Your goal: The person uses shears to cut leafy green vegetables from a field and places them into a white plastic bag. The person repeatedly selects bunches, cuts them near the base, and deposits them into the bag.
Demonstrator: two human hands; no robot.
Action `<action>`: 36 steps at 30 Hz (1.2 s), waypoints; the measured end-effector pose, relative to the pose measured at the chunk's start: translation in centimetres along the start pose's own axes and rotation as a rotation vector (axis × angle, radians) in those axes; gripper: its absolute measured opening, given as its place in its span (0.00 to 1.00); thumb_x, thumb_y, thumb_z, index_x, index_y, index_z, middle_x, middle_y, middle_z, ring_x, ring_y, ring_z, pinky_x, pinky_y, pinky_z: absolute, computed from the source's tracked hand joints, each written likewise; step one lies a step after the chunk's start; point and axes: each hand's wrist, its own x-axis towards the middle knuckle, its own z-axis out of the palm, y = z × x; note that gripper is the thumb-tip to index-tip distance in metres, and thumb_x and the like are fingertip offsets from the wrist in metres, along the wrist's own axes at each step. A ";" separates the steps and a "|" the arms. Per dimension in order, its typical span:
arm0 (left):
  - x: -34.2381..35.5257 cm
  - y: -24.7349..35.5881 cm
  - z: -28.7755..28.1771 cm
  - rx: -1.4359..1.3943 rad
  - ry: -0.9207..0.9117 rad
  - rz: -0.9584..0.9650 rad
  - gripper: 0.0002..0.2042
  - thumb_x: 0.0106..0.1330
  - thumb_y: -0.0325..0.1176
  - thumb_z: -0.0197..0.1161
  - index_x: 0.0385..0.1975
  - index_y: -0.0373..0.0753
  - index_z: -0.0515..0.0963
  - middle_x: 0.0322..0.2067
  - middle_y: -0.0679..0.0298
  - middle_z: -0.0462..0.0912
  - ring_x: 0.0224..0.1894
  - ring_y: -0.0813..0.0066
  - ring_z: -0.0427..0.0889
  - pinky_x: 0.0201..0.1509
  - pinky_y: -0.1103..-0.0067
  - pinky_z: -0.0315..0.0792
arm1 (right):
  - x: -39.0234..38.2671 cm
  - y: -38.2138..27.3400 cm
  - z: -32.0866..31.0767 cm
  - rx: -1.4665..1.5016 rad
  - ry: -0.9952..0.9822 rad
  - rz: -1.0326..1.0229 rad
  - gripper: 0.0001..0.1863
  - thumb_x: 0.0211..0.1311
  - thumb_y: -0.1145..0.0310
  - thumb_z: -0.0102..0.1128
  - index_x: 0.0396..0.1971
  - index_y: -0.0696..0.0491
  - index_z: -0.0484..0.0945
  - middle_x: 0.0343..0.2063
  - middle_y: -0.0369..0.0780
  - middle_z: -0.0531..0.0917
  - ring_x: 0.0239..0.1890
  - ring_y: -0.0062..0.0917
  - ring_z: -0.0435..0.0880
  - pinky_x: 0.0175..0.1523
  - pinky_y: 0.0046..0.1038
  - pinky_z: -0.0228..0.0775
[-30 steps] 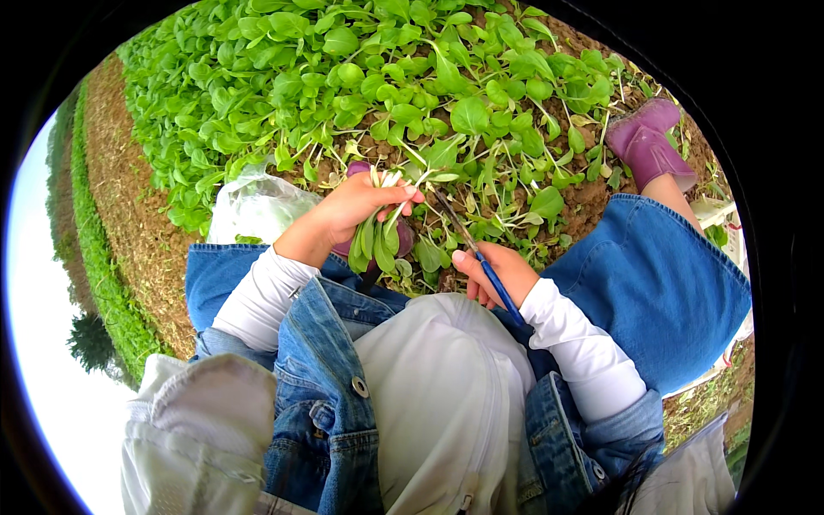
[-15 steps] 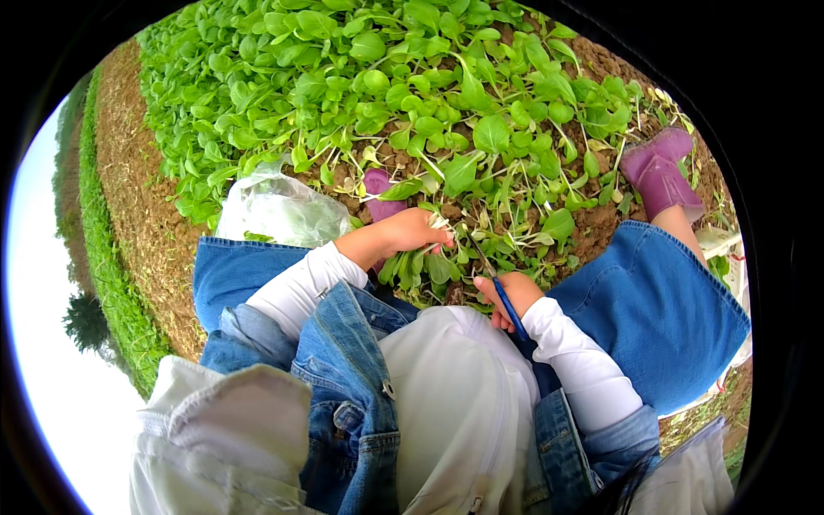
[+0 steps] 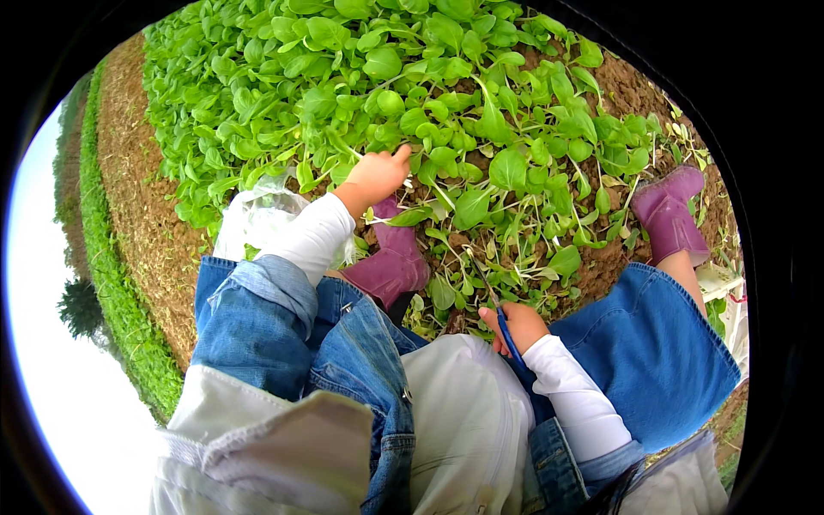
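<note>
My left hand (image 3: 378, 178) is over the near edge of the leafy green plants (image 3: 386, 99), above a purple boot (image 3: 390, 262). One finger stretches out toward the leaves and the others are partly hidden; no held bunch shows. Small pale stem pieces lie by its fingers. My right hand (image 3: 521, 327) is closed round the blue handles of scissors (image 3: 508, 331), low in front of my body. Their thin blades point up and away, over cut leaves (image 3: 515, 266) on the soil. Whether the blades are apart is too small to tell.
A clear plastic bag (image 3: 253, 221) with some green in it stands left of my left forearm. My other purple boot (image 3: 669, 215) rests on soil at the right. Cut and uprooted greens lie between the boots. A straw-covered path (image 3: 129, 189) runs along the left.
My left hand has moved up and left, away from the scissors, and the bunch of greens it held no longer shows in it. The right hand with the scissors has barely moved.
</note>
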 end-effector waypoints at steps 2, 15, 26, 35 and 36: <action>1.4 0.5 0.7 0.101 0.160 0.063 0.08 0.45 0.28 0.54 0.27 0.34 0.73 0.31 0.60 0.72 0.24 0.69 0.75 0.22 0.76 0.71 | 0.0 -0.4 -0.2 0.020 0.004 0.007 0.26 0.52 0.47 0.47 0.16 0.58 0.71 0.09 0.39 0.74 0.14 0.28 0.74 0.26 0.27 0.66; 7.1 0.7 3.4 -0.026 -0.405 -0.255 0.09 0.51 0.33 0.52 0.30 0.46 0.77 0.28 0.67 0.79 0.31 0.69 0.78 0.29 0.71 0.67 | 0.6 -1.3 -0.2 0.037 0.001 0.041 0.24 0.53 0.49 0.48 0.18 0.59 0.71 0.10 0.40 0.75 0.16 0.28 0.75 0.27 0.27 0.66; 7.7 0.2 2.1 -0.165 -0.361 -0.393 0.09 0.53 0.33 0.51 0.30 0.46 0.78 0.32 0.65 0.79 0.36 0.68 0.78 0.32 0.75 0.68 | 0.5 -1.4 -0.3 0.047 -0.011 0.035 0.23 0.53 0.50 0.48 0.18 0.58 0.71 0.11 0.39 0.75 0.16 0.30 0.75 0.28 0.28 0.66; 3.1 -0.2 -4.4 -0.701 -0.441 -0.400 0.07 0.46 0.33 0.60 0.21 0.36 0.76 0.20 0.60 0.79 0.19 0.67 0.76 0.23 0.75 0.69 | -0.5 -1.5 0.1 0.034 0.048 -0.132 0.24 0.53 0.49 0.48 0.18 0.58 0.70 0.11 0.41 0.74 0.18 0.33 0.75 0.28 0.30 0.65; 2.3 0.1 -5.2 -1.134 -0.514 -0.562 0.10 0.45 0.35 0.64 0.18 0.35 0.76 0.16 0.63 0.77 0.11 0.78 0.67 0.16 0.81 0.62 | -0.6 -1.5 0.3 0.038 0.069 -0.177 0.24 0.53 0.48 0.48 0.18 0.58 0.69 0.11 0.42 0.74 0.18 0.34 0.75 0.28 0.30 0.65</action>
